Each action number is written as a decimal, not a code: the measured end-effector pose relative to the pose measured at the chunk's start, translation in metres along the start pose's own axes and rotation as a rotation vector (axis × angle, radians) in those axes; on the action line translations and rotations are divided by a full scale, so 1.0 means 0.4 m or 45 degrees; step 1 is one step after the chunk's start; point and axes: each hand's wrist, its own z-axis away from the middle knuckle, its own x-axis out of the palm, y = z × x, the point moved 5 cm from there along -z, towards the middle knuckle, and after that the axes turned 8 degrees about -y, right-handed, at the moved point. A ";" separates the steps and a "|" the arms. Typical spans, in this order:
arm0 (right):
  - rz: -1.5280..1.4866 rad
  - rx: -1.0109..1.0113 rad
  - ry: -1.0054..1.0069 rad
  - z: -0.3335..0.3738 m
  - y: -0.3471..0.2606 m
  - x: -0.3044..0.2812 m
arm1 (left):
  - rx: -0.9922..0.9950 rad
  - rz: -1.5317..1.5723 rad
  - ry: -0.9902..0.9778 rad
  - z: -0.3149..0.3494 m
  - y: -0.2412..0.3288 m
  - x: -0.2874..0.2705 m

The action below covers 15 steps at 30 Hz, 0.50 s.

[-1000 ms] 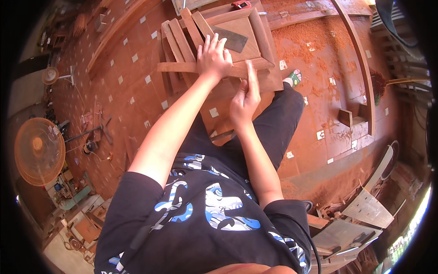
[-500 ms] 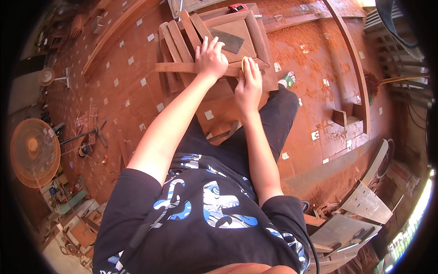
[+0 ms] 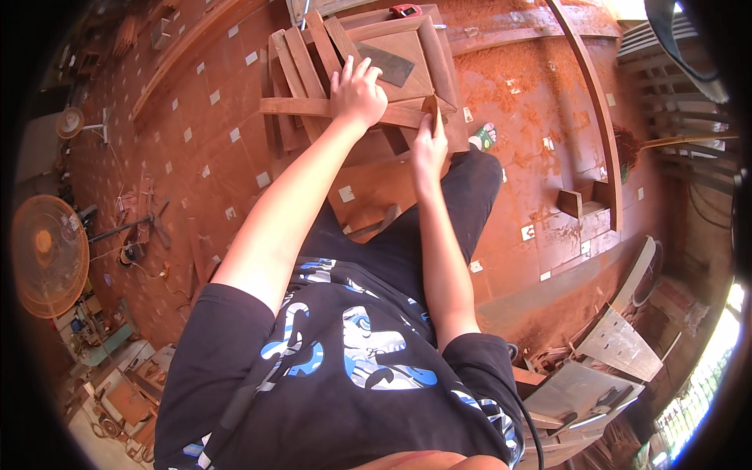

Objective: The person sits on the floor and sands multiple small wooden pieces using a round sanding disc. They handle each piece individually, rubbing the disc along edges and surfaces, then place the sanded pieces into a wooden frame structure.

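Observation:
My left hand (image 3: 360,95) lies with its fingers spread over a long wooden strip (image 3: 294,106), palm resting on it and fingertips reaching past its far edge. My right hand (image 3: 428,150) pinches a thin tan piece that looks like folded sandpaper (image 3: 435,110), tilted up on edge by the strip's right end. Below the strip sits a framed wooden panel (image 3: 441,59). A dark flat rectangular plate (image 3: 390,66) rests on the panel, right beside my left fingertips. Several more wooden strips (image 3: 296,66) lean side by side left of that hand.
A red tape measure (image 3: 406,11) lies at the panel's far edge. On the sawdust-covered floor, a long timber frame (image 3: 595,102) stretches along the right. An orange fan (image 3: 49,256) stands at left. Boards (image 3: 619,345) are piled at lower right, and a broom (image 3: 627,149) lies beyond the frame.
My right hand has drawn slightly back from the strip and turned, so the tan piece now stands up on edge instead of lying beneath the fingers. The left hand stays on the strip.

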 end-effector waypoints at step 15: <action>0.217 -0.027 0.197 0.106 -0.039 0.000 | -0.030 -0.054 -0.062 0.006 -0.002 -0.006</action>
